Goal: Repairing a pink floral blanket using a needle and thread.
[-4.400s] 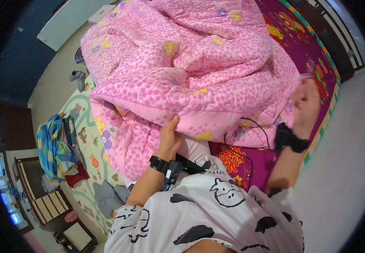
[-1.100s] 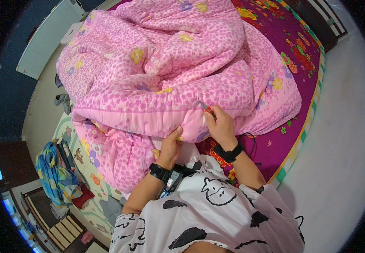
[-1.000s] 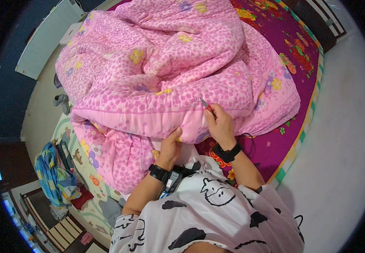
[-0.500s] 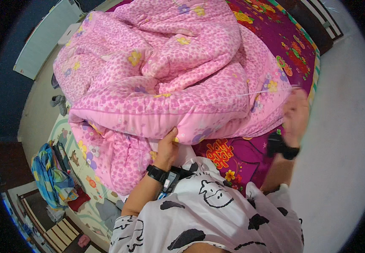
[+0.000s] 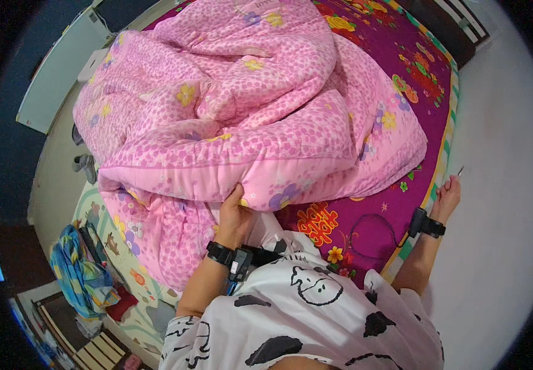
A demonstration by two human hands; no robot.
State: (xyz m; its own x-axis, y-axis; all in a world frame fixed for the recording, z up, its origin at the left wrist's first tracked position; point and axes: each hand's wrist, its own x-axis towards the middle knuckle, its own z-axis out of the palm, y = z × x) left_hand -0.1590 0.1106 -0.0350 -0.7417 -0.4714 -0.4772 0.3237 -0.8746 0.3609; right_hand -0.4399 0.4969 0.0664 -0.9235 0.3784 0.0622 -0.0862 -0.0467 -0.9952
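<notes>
Left hand (image 5: 234, 216) is down at the near edge of the pink flowered quilt (image 5: 248, 117), thumb up over the folded hem, the other fingers tucked underneath and out of sight, so it grips that edge. The quilt bunches up in thick folds just beyond those fingers, heaped across the purple bedsheet (image 5: 365, 225). Out wide, the right hand (image 5: 449, 193) is stretched far off to the side, well apart from the quilt, fingers pinched shut around a thin needle (image 5: 460, 171) whose tip pokes up above the fingertips. Whether a thread runs back from it, I cannot tell. A black cable (image 5: 374, 222) loops on the sheet between the two hands.
</notes>
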